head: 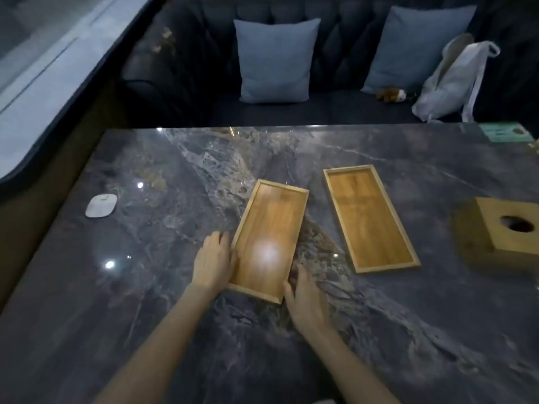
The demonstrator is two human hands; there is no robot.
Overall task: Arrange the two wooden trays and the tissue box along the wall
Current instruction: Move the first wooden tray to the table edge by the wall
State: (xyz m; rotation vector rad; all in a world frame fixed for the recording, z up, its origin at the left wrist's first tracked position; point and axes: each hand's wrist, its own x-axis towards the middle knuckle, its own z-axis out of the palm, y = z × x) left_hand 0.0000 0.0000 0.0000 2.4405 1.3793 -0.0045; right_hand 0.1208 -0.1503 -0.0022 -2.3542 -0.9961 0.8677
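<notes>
Two long wooden trays lie flat on a dark marble table [145,287]. The nearer tray [269,239] sits in the middle, tilted slightly, with a bright light reflection on its base. My left hand [214,260] presses against its left long edge, and my right hand [306,301] holds its near right corner. The second tray [369,217] rests apart to the right, untouched. A square wooden tissue box [501,231] with a round hole on top stands at the right edge of the table.
A small white device [101,205] lies at the table's left side, near the wall and window ledge [43,83]. Behind the table is a dark sofa with two grey cushions [275,61] and a white bag [455,80]. A green card [504,132] sits at the far right corner.
</notes>
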